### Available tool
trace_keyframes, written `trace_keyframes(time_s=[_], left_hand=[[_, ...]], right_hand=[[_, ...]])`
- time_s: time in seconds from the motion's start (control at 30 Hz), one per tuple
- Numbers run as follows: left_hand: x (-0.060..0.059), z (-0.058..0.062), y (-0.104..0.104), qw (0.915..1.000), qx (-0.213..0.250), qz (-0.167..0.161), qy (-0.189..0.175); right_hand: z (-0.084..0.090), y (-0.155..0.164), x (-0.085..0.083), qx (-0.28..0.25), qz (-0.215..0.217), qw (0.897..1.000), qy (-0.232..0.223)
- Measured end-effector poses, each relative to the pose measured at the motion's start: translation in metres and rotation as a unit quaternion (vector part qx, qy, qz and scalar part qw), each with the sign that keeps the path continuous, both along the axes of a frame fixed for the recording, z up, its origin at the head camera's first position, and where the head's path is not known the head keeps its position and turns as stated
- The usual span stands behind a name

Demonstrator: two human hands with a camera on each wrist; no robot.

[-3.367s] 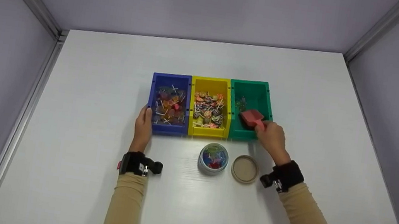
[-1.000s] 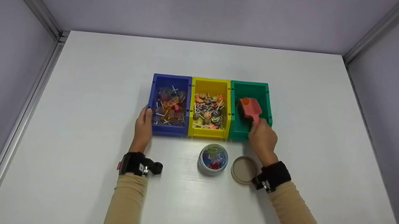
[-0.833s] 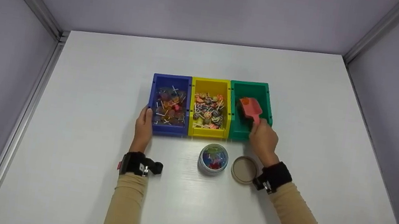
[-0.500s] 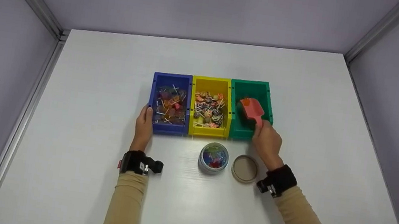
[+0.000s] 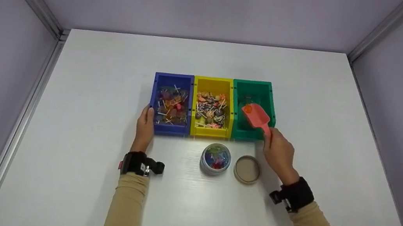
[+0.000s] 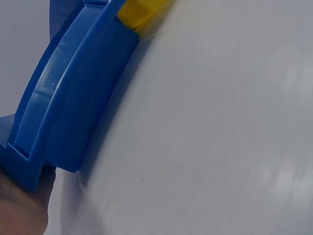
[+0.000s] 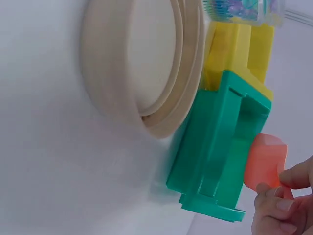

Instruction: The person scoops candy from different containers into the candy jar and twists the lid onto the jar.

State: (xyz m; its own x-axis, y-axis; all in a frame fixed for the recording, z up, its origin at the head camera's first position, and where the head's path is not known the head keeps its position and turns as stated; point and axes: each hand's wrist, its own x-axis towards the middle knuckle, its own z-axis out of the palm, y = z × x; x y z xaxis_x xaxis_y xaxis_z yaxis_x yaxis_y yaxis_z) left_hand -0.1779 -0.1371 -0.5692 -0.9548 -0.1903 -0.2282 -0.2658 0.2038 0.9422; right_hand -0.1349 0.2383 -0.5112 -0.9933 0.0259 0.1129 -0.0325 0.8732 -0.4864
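In the head view my right hand (image 5: 279, 151) grips the handle of a pink scoop (image 5: 260, 116), held over the green bin (image 5: 272, 99). An orange candy (image 5: 248, 108) lies near the scoop's front lip. The right wrist view shows thumb and fingers pinching the scoop (image 7: 266, 159) at its handle. My left hand (image 5: 144, 130) holds the near left corner of the blue bin (image 5: 169, 129), thumb at the edge; its other fingers are mostly hidden. Between the two bins stands a yellow bin (image 5: 209, 132) of striped lollipops.
A round jar (image 5: 213, 170) of colourful candies stands uncovered in front of the bins. Right of it a beige round lid (image 5: 247, 169) lies hollow side up. The blue bin contains wrapped lollipops (image 5: 172, 107). Walls enclose the white table (image 5: 79, 111) at back and sides.
My right hand has drawn the scoop back towards me and to the right, and the orange candy rides on it. The left hand, bins, jar and lid have stayed put.
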Motion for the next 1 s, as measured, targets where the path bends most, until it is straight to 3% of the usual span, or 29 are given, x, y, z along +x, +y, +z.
trace_keyframes(time_s=[0.4, 0.7, 1.0], left_hand=[[-0.001, 0.001, 0.0, 0.9999, 0.0, -0.002, -0.014], [-0.002, 0.001, -0.001, 0.9999, 0.001, 0.004, -0.014], [0.0, 0.001, -0.001, 0.9999, -0.002, 0.005, -0.011]], right_hand=[[0.013, 0.01, 0.019, -0.001, 0.056, 0.996, 0.072], [0.021, 0.021, 0.029, -0.015, 0.132, 0.99, 0.043], [0.026, 0.024, 0.049, -0.034, 0.235, 0.971, 0.007]])
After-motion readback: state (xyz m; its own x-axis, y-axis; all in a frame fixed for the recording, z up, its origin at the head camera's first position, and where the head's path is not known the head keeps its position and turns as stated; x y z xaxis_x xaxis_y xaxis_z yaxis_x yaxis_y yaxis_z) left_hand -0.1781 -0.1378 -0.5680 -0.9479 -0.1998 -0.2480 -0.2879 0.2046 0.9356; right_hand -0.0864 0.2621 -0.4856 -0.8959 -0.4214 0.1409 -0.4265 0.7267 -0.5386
